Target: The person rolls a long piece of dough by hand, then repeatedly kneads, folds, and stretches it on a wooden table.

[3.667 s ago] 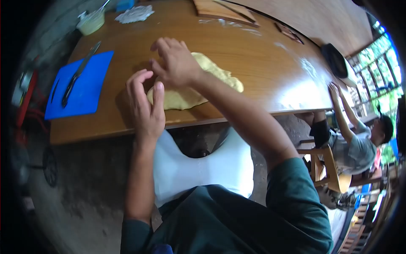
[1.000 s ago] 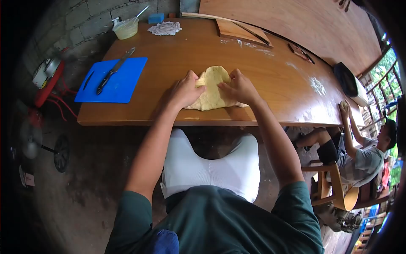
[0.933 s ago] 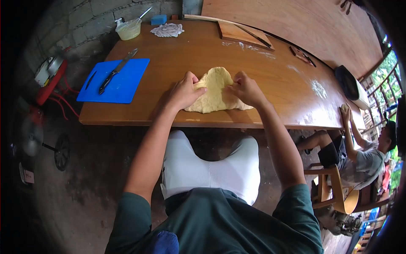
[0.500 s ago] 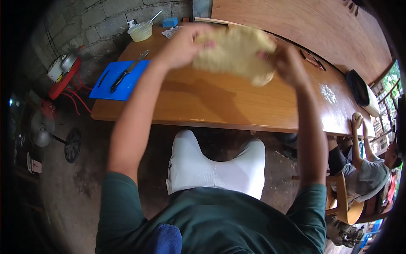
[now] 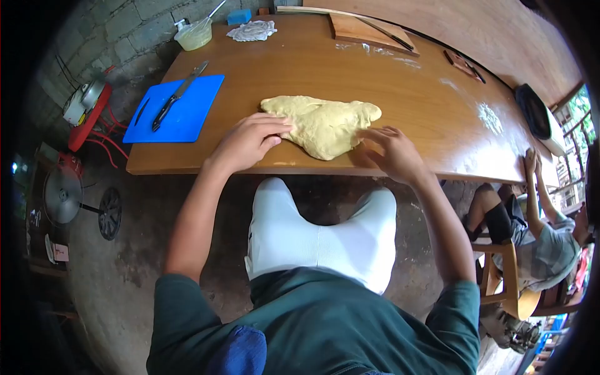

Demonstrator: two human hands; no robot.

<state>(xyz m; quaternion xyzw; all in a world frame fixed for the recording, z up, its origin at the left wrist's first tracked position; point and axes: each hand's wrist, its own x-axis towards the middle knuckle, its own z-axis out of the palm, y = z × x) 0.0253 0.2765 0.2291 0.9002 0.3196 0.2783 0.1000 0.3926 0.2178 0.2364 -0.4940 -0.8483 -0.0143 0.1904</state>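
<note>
A flattened, irregular piece of pale yellow dough (image 5: 322, 124) lies on the brown wooden table (image 5: 287, 69) near its front edge. At the dough's left end is my left hand (image 5: 253, 139), its fingers extended and touching the edge, with nothing gripped. My right hand (image 5: 390, 152) is beside the right side of the dough, fingers spread and slightly bent, fingertips at or very near its edge. Whether those fingertips touch the dough is hard to tell.
On the left a knife (image 5: 178, 97) rests on a blue cutting board (image 5: 203, 109). Behind stand a bowl with a whisk (image 5: 195, 37), a crumpled cloth (image 5: 252, 30) and a wooden board (image 5: 369, 34). White flour (image 5: 489, 119) marks the right side, near another person (image 5: 544, 244).
The dough has come down from above the table onto its surface. Both my hands have lowered with it and no longer hold it up. The other person's hands now rest at the table edge.
</note>
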